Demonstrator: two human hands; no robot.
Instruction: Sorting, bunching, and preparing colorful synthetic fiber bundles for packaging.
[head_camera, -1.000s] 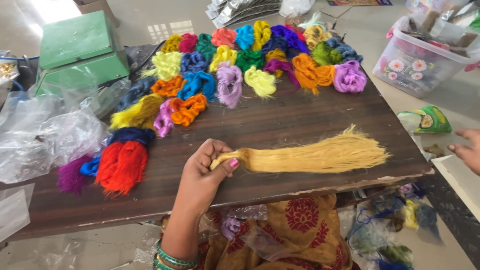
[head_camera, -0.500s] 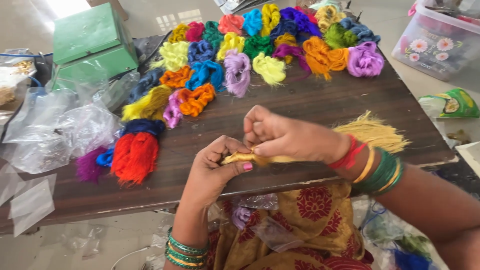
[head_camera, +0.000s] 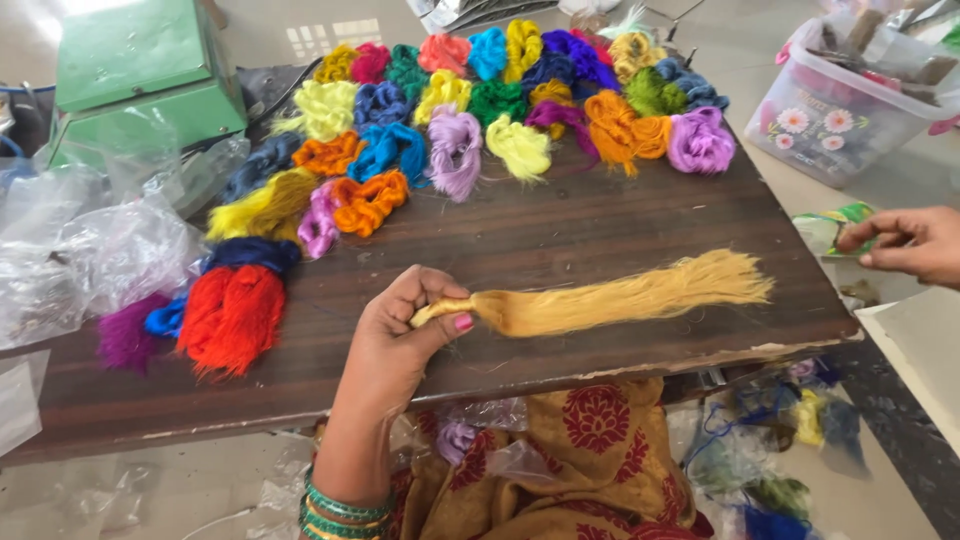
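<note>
My left hand (head_camera: 405, 335) pinches the left end of a long golden-yellow thread bundle (head_camera: 620, 298), which lies stretched to the right across the dark wooden board (head_camera: 560, 230). My right hand (head_camera: 905, 242) hovers off the board's right edge with its fingers loosely curled, holding nothing, just beside a small green packet (head_camera: 838, 222) on the floor. Green bangles sit on my left wrist near the bottom of the view.
Several coloured thread bundles (head_camera: 500, 100) crowd the board's far half; a red one (head_camera: 232, 312) and purple one (head_camera: 125, 335) lie at left. Clear plastic bags (head_camera: 100, 250) and a green box (head_camera: 140, 70) are at left, a plastic tub (head_camera: 850, 100) at right.
My right hand has left the bundle's end and moved out to the right past the board's edge. The left hand still holds the yellow bundle, now lying fully stretched out.
</note>
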